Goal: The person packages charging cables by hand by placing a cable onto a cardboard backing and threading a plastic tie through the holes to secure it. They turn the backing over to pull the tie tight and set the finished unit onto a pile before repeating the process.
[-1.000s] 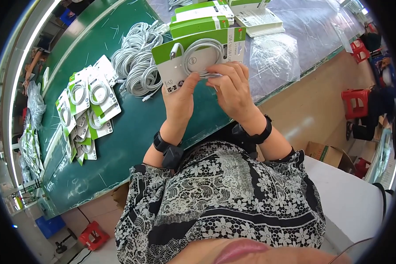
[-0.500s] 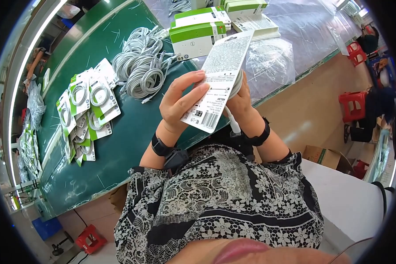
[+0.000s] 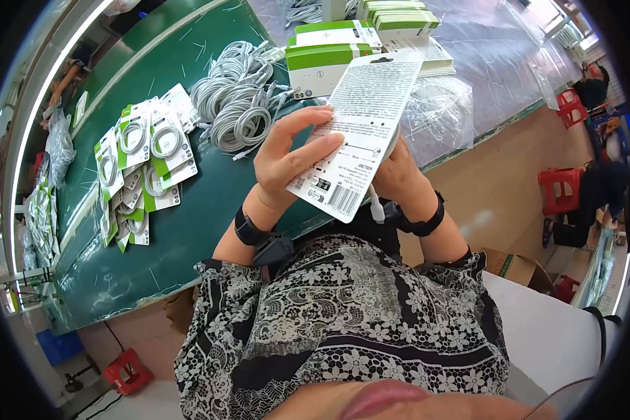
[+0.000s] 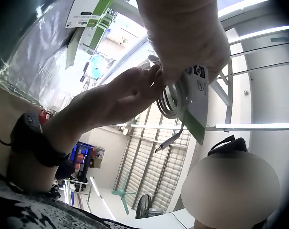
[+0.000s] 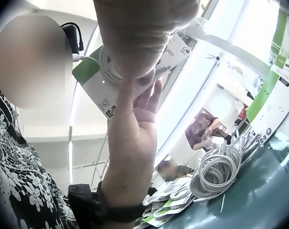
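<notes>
Two hands are holding one printed card (image 3: 367, 105) over the near edge of the green surface (image 3: 182, 231); the card is leaning, and its back with the barcode is facing the head camera. The left hand (image 3: 280, 161) is pinching the card at its left side, so its grip is closed on it, and two of its digits are resting on the printed back. The right hand (image 3: 402, 175) is staying partly hidden behind the card; in the left wrist view, its grip is holding the coiled white cable (image 4: 169, 104) at the card's front. One white connector (image 3: 377, 210) is hanging below the card, near the right wrist.

Farther on the surface, a heap of loose cables (image 3: 234, 98) is lying, and to the left of it many packed cards (image 3: 134, 136) are overlapping one another. Beyond the held card, a green and white stack (image 3: 322, 73) is standing. To the right, a clear plastic bag (image 3: 441, 112) is lying with thin strips inside. A red stool (image 3: 561, 190) is standing on the floor.
</notes>
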A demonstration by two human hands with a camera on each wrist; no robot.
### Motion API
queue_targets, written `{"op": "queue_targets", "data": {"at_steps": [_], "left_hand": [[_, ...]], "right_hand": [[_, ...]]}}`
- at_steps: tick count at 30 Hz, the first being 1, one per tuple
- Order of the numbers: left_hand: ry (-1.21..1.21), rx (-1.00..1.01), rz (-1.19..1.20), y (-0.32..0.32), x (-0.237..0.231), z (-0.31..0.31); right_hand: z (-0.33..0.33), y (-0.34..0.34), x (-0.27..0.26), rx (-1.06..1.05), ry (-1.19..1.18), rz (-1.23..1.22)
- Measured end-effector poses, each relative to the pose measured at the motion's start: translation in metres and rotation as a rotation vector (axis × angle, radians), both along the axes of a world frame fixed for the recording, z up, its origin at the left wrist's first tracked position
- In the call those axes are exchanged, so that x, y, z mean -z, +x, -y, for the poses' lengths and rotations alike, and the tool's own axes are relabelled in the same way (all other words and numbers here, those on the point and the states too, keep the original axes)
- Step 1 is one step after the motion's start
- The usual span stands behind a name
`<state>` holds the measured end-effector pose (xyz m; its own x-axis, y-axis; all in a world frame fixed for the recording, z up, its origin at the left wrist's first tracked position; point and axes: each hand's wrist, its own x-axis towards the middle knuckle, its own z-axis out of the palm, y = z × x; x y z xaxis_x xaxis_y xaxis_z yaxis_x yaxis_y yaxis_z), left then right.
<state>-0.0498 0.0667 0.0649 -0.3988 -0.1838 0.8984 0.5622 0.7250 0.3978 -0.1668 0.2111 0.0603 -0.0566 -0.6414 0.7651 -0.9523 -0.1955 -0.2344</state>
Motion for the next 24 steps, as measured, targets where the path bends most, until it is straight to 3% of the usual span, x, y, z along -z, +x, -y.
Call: {"op": "queue_targets", "data": {"at_steps": [12,24], "left_hand": [[-0.078,0.045,0.051,0.0,-0.01,0.005],[-0.107,0.05,0.067,0.002,-0.011,0.007]], "right_hand": [[-0.013,-0.014,-0.005,-0.105,0.133,-0.005],[-0.019,-0.018,-0.018,-0.139,0.117,-0.063]]}}
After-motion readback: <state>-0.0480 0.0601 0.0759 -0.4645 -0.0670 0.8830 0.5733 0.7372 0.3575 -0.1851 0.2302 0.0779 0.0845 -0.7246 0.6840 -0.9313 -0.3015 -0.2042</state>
